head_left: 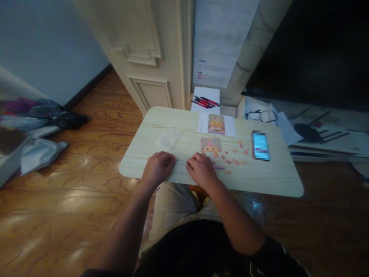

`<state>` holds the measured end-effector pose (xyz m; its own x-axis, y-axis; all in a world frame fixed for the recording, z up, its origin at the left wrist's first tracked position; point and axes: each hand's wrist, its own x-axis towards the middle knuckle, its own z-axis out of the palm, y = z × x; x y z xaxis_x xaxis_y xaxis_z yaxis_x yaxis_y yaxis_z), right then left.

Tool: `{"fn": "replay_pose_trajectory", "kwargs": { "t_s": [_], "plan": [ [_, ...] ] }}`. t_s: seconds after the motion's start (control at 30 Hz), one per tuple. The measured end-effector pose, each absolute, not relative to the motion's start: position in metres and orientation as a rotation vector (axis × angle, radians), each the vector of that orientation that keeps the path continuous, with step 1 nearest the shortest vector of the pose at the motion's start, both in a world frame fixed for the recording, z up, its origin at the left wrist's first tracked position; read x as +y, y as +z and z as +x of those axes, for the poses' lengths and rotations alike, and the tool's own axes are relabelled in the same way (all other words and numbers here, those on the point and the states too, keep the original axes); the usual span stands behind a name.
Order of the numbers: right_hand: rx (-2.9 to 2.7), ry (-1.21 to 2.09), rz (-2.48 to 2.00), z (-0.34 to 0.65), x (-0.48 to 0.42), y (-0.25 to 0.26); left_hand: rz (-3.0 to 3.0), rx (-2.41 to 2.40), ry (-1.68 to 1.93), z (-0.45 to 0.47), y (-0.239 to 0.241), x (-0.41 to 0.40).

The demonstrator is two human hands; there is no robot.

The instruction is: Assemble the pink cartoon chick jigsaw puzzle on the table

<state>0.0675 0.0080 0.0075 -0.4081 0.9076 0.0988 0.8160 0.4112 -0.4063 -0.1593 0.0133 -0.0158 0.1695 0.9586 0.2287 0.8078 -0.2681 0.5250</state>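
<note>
My left hand [160, 165] rests on the light wooden table [138, 154] near its front edge, fingers curled in. A short gap separates it from my right hand [201, 168], whose fingers are bent and pressed together over the tabletop. Anything inside either hand is hidden or too small to make out. Just beyond my right hand lies a partly joined jigsaw puzzle [211, 144] with a cartoon figure in a pink hat. Several loose puzzle pieces [236, 162] are scattered to its right. A thin purple strip [219, 168] shows beside my right hand.
Behind the puzzle, a printed cartoon picture [216, 124] lies on white paper. A clear plastic bag [168, 139] is at left, a lit phone [260, 146] at right. Beyond the table are red and black pens [205, 102] and a pair of glasses [261, 115].
</note>
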Motion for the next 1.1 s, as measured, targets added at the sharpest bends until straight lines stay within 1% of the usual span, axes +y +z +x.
{"fn": "replay_pose_trajectory", "kwargs": {
  "t_s": [0.13, 0.23, 0.33, 0.47, 0.6, 0.73, 0.93, 1.0, 1.1],
  "plan": [
    [-2.155, 0.544, -1.420, 0.085, 0.002, 0.008, 1.992, 1.641, 0.871, -0.141, -0.012, 0.014],
    [-1.969, 0.674, -1.330, 0.106, 0.000, 0.010, 1.985, 1.405, 0.897, -0.107, -0.005, 0.012],
    [-1.923, 0.777, -1.318, 0.132, -0.002, 0.013, 2.015, 1.253, 0.905, -0.069, -0.001, 0.011],
    [-1.848, 0.735, -1.419, 0.168, -0.005, 0.010, 2.157, 1.162, 0.913, -0.038, -0.002, 0.011],
    [-1.810, 0.650, -1.520, 0.196, -0.005, 0.000, 2.414, 1.060, 0.812, -0.036, -0.008, 0.007],
    [-1.793, 0.638, -1.542, 0.206, 0.002, -0.006, 2.510, 1.082, 0.725, -0.046, -0.012, 0.004],
    [-1.897, 0.619, -1.497, 0.184, 0.031, 0.004, 2.471, 1.271, 0.777, -0.044, -0.011, 0.012],
    [-1.924, 0.624, -1.552, 0.174, 0.042, 0.009, 2.461, 1.400, 0.767, -0.039, -0.010, 0.017],
    [-1.981, 0.633, -1.672, 0.163, 0.054, 0.013, 2.494, 1.438, 0.712, -0.034, -0.008, 0.021]
  ]
}}
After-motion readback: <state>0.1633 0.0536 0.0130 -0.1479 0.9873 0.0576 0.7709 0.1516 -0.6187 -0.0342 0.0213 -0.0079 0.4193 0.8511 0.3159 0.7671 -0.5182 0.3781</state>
